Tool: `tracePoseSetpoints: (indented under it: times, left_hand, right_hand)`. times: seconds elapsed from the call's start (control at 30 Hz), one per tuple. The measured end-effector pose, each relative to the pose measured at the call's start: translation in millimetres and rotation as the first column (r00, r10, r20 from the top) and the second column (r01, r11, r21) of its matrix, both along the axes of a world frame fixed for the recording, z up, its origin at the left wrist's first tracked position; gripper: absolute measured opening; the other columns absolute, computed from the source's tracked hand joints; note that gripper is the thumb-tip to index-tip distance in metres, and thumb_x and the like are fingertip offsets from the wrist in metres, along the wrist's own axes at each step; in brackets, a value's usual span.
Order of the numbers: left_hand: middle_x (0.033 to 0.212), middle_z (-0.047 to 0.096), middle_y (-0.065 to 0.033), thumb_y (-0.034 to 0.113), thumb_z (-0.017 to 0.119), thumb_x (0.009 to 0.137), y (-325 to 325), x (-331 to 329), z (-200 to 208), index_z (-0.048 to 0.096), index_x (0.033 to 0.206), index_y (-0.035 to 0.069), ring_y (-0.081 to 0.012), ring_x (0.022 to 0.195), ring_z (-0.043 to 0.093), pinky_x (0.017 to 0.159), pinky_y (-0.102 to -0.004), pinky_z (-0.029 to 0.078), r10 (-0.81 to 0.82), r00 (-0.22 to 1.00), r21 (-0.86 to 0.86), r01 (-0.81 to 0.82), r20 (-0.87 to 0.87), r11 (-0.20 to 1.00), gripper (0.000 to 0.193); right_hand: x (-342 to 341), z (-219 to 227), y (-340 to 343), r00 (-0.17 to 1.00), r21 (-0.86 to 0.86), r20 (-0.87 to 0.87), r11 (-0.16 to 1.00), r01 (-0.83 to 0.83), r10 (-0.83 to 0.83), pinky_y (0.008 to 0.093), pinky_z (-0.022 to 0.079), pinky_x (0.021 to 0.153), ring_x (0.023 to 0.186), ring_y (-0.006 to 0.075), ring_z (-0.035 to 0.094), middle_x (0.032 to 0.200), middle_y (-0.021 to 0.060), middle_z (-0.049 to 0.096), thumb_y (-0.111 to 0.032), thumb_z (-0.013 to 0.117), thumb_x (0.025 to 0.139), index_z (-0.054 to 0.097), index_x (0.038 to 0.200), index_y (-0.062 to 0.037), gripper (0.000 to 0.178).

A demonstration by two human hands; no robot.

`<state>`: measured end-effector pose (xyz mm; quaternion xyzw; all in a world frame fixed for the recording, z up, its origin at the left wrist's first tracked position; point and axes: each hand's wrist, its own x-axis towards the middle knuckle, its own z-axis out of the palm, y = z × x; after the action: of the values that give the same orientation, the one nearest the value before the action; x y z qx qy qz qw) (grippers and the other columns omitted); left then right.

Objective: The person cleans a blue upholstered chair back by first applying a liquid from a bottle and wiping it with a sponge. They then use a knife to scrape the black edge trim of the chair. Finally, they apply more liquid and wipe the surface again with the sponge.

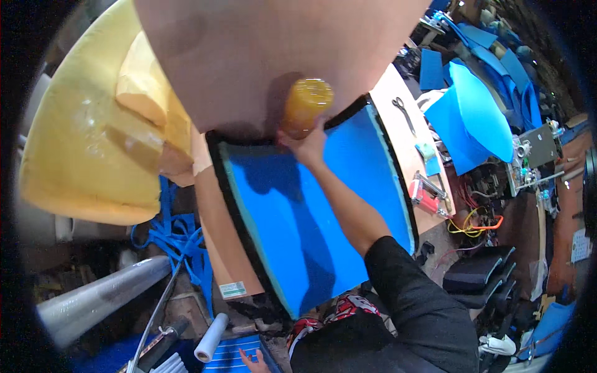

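Note:
My right hand (306, 148) is wrapped round the lower end of an amber, see-through cylindrical jar (310, 102) with a shiny top. The jar is over the seam where a brown board (242, 56) meets a bright blue sheet (261, 211). This sheet has a black and pale green border and lies on a light wooden table (217, 236). My right forearm crosses the sheet and casts a shadow on it. At the lower edge my left hand (256, 362) shows only in part, fingers apart and holding nothing, near a blue striped piece (233, 354).
Large yellow foam (81, 143) stands at the left. Scissors (403, 113) and a red-handled tool (426, 198) lie on the table's right side. Blue sheet pieces (476, 118) are beyond. Blue straps (180, 239) and a plastic-wrapped roll (106, 301) are at lower left.

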<state>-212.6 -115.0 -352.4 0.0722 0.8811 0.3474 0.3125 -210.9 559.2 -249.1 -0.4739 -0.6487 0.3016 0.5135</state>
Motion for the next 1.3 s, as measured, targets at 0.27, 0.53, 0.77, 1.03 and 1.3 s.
tracePoseSetpoints:
  times: [0.27,0.53,0.77,1.03,1.3]
  left_hand:
    - [0.136,0.034,-0.0179,0.024,0.061,0.087,16.5,17.8,1.5,0.023,0.141,0.004,-0.0256,0.119,0.037,0.096,-0.0357,0.033,0.092,0.992,-0.053,-0.088,0.086,0.995,0.069]
    - [0.139,0.032,-0.0203,0.024,0.061,0.086,10.4,55.6,-17.2,0.022,0.142,0.005,-0.0316,0.122,0.037,0.1,-0.0403,0.033,0.115,0.991,0.03,-0.117,0.065,0.993,0.07]
    - [0.14,0.03,-0.0201,0.023,0.061,0.086,2.3,68.4,-15.7,0.023,0.142,0.005,-0.0309,0.122,0.037,0.099,-0.0407,0.033,0.171,0.978,-0.036,-0.167,0.122,0.985,0.07]
    - [0.14,0.031,-0.021,0.02,0.061,0.085,-12.3,76.5,-29.2,0.024,0.141,0.005,-0.0294,0.119,0.039,0.101,-0.0397,0.032,0.284,0.947,0.003,-0.287,0.148,0.958,0.069]
    - [0.136,0.035,-0.0191,0.022,0.059,0.087,-48.1,40.7,-42.1,0.024,0.141,0.003,-0.0278,0.121,0.038,0.1,-0.0375,0.032,0.175,0.976,-0.013,-0.175,0.132,0.984,0.067]
  right_hand:
    - [80.0,64.5,54.9,0.73,0.229,0.684,0.948,-0.22,0.005,0.0431,0.049,0.078,0.095,0.0399,0.058,0.1,0.0217,0.061,-0.031,0.08,0.064,0.043,0.114,-0.0036,0.068]
    - [87.2,107.3,64.7,0.657,0.281,0.754,0.911,-0.303,-0.014,0.0475,0.049,0.074,0.09,0.0413,0.059,0.097,0.0219,0.061,-0.037,0.077,0.065,0.046,0.111,-0.0055,0.064]
    - [110.9,85.2,45.4,0.624,0.261,0.78,0.929,-0.261,-0.044,0.0474,0.051,0.071,0.087,0.0415,0.061,0.096,0.0217,0.063,-0.043,0.073,0.068,0.043,0.117,-0.0075,0.067]
    - [215.0,91.7,-109.9,0.558,-0.152,0.768,0.936,-0.316,0.313,0.0405,0.05,0.079,0.096,0.0332,0.061,0.107,0.0177,0.06,-0.03,0.079,0.064,0.041,0.123,-0.0071,0.074]
    - [181.5,64.8,-0.1,0.865,0.194,0.479,0.943,-0.27,0.149,0.0391,0.053,0.073,0.089,0.0333,0.065,0.096,0.0215,0.064,-0.032,0.08,0.063,0.04,0.116,-0.004,0.073]
